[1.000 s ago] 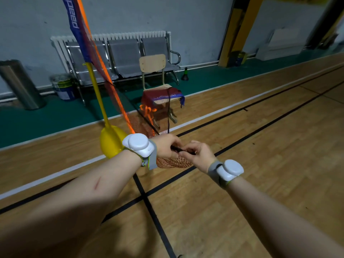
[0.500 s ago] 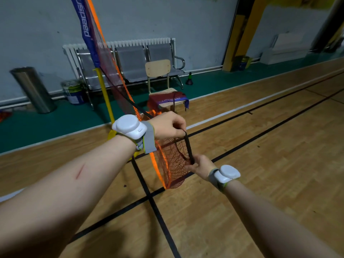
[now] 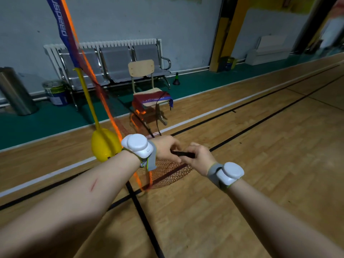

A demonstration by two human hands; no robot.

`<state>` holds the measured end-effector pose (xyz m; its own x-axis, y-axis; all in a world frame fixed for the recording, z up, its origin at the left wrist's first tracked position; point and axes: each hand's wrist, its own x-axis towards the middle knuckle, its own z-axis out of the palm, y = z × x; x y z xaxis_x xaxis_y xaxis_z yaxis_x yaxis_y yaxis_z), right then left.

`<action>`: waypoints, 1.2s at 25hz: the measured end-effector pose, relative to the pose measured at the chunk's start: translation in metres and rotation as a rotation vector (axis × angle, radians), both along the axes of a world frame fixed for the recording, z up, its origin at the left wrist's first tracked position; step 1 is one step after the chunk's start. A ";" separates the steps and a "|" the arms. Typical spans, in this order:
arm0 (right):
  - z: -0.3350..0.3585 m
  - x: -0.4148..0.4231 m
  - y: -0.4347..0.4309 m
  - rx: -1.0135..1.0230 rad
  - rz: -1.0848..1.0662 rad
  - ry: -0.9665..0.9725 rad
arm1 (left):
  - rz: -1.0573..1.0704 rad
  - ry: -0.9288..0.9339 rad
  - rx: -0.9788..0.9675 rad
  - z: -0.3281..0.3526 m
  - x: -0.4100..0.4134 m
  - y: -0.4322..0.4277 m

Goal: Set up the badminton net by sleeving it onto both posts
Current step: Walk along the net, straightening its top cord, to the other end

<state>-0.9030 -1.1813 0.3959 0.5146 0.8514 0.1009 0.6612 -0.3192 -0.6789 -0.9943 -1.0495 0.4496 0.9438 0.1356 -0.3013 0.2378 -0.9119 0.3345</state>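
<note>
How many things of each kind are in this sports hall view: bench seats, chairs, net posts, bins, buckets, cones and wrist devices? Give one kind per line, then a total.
Grey bench seats: 3
Wooden chair: 1
Yellow net post: 1
Metal bin: 1
Bucket: 1
Cone: 1
White wrist devices: 2
Total: 10

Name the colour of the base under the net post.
Yellow; the rounded plastic post base shows best in the head view.

Dim, soft indoor light (edges bowed), perhaps slightly blurred.
</note>
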 end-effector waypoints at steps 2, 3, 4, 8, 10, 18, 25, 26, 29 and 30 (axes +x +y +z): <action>-0.002 0.009 -0.026 -0.027 0.008 0.008 | 0.010 -0.052 -0.023 0.005 0.008 -0.025; -0.006 0.012 -0.036 -0.046 0.003 0.042 | 0.019 -0.080 -0.045 0.011 0.009 -0.036; -0.009 0.015 -0.046 -0.056 0.015 0.092 | 0.028 -0.100 -0.064 0.017 0.009 -0.051; -0.021 0.007 -0.058 -0.102 0.070 0.228 | 0.092 -0.208 -0.098 0.045 -0.002 -0.084; -0.035 0.008 -0.065 -0.165 0.080 0.206 | 0.166 -0.277 -0.150 0.058 -0.013 -0.090; -0.049 0.017 -0.124 -0.250 -0.096 -0.047 | 0.293 -0.279 -0.076 0.051 -0.051 -0.102; -0.026 -0.042 -0.180 -0.232 -0.066 -0.073 | 0.137 -0.023 -0.030 0.009 -0.068 -0.167; -0.022 -0.055 -0.185 -0.210 -0.066 -0.047 | 0.089 -0.016 -0.026 0.004 -0.071 -0.182; -0.010 -0.097 -0.207 -0.088 -0.044 -0.057 | -0.021 -0.001 -0.017 -0.011 -0.089 -0.211; -0.008 -0.107 -0.214 -0.064 -0.037 -0.071 | -0.022 -0.010 -0.020 -0.012 -0.093 -0.214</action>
